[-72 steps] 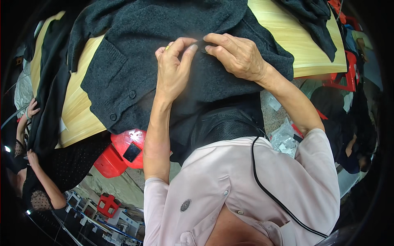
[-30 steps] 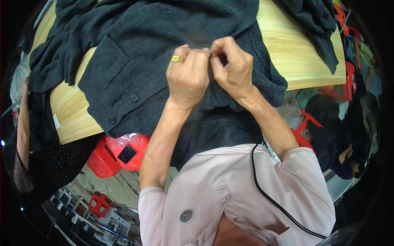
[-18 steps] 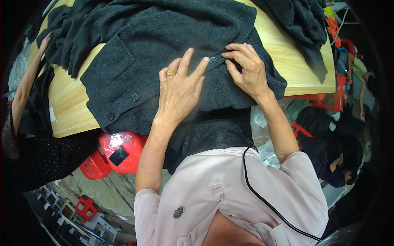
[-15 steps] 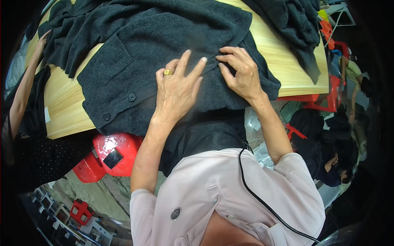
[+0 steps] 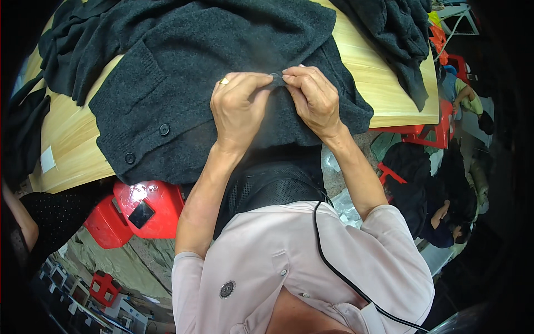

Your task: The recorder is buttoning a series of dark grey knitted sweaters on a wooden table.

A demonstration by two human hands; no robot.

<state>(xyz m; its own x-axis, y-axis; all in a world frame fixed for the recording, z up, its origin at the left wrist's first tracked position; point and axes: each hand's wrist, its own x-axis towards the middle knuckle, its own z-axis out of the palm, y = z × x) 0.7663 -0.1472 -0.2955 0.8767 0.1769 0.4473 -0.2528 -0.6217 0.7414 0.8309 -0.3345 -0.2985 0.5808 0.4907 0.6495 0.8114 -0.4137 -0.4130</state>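
Observation:
A dark grey knitted cardigan [image 5: 183, 72] lies spread on the wooden table in front of me. Two dark buttons, an upper one [image 5: 164, 129] and a lower one [image 5: 129, 158], show on its front band at the left. My left hand [image 5: 239, 106], with a gold ring, is closed in a pinch over the middle of the garment. Facing it, my right hand [image 5: 315, 99] is pinched too. Their fingertips almost meet at a small round rim [image 5: 276, 75] that looks like a button; the fingers hide most of it.
More dark grey garments lie on the table [image 5: 78, 139] at the far left and far right [image 5: 397, 44]. Red stools [image 5: 161, 195] stand below the left edge, one with a phone [image 5: 141, 214] on it. Other people [image 5: 467, 103] are at the right.
My left hand's stretched fingers have bent into a pinch, and my fingertips have come together. The other person's arm at the left has drawn back from the table.

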